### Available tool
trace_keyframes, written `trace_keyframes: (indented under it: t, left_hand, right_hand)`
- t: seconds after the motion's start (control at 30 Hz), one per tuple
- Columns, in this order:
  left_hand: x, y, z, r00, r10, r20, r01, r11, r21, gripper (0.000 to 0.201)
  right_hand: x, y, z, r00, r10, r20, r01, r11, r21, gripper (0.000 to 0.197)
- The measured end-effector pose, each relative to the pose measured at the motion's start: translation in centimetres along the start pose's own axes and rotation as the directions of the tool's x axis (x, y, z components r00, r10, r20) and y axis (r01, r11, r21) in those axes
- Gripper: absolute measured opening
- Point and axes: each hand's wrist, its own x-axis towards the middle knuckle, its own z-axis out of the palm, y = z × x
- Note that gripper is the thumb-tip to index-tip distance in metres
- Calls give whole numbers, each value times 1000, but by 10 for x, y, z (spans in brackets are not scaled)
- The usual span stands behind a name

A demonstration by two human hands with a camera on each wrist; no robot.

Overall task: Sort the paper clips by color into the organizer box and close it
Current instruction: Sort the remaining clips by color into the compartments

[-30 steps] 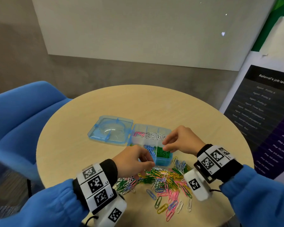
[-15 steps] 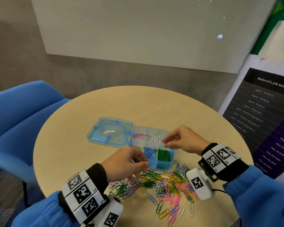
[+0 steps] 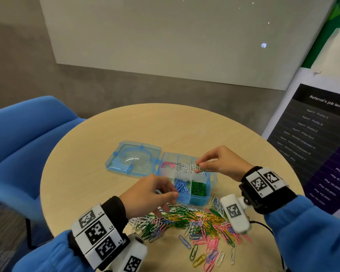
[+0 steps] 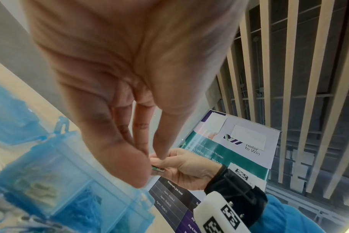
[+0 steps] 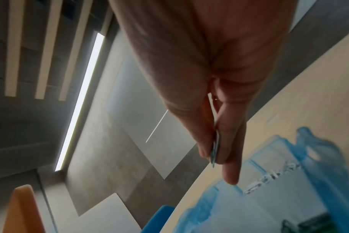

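Note:
A blue see-through organizer box (image 3: 209, 195) sits mid-table with its lid (image 3: 133, 158) folded open to the left. Its compartments hold pink (image 3: 168, 164), white (image 3: 185, 167), blue (image 3: 182, 186) and green (image 3: 198, 188) clips. My right hand (image 3: 199, 166) hovers over the back row and pinches a green paper clip (image 3: 203, 169), seen edge-on in the right wrist view (image 5: 215, 151). My left hand (image 3: 170, 193) is at the box's front left corner with fingers curled; a thin white clip (image 3: 168, 190) seems pinched there. A mixed pile of clips (image 3: 194, 218) lies in front of the box.
The round wooden table (image 3: 106, 173) has bare wood behind and left of the box. A blue chair (image 3: 28, 144) stands at the left. A dark printed banner (image 3: 322, 144) stands close on the right. Loose clips (image 3: 196, 254) reach toward the table's near edge.
My right hand rose from the green compartment toward the back row, still pinching. My left hand lifted off the pile toward the box's front left corner.

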Motion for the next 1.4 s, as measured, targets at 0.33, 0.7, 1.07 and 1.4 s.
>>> trace_keyframes:
  t: [0.33, 0.7, 1.07, 1.4]
  left_hand:
    - [68, 31, 5, 972, 224, -72, -204, 954, 221, 25]
    - [98, 27, 16, 993, 103, 48, -109, 986, 127, 10]
    - [102, 23, 18, 982, 185, -30, -175, 964, 198, 15]
    - [102, 22, 8, 1000, -26, 14, 26, 999, 39, 12]
  right_hand:
    - [-26, 4, -4, 989, 3, 146, -67, 900, 431, 35]
    - [-38, 21, -16, 985, -4, 173, -76, 888, 454, 36]
    - [-29, 27, -5, 999, -11, 48, -16, 847, 531, 32]
    - [-32, 29, -9, 998, -57, 35, 46, 965, 258, 14]
